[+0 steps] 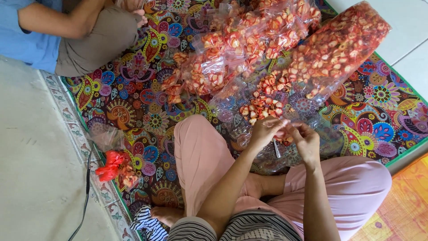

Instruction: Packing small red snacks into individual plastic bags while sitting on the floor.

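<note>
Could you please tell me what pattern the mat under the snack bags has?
The mat has a multicoloured floral paisley pattern, clearest in the head view.

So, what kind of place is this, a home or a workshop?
Probably a home floor used for small packing work. The person sits cross-legged on a patterned mat laid over pale floor tiles, both hands at a small piece, with clear bags of reddish snack pieces piled in front.

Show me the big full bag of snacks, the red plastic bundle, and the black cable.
big snack bag (341, 47), head view, middle of its clear side.
red plastic bundle (110, 165), head view, its centre.
black cable (84, 201), head view, mid-length.
</note>
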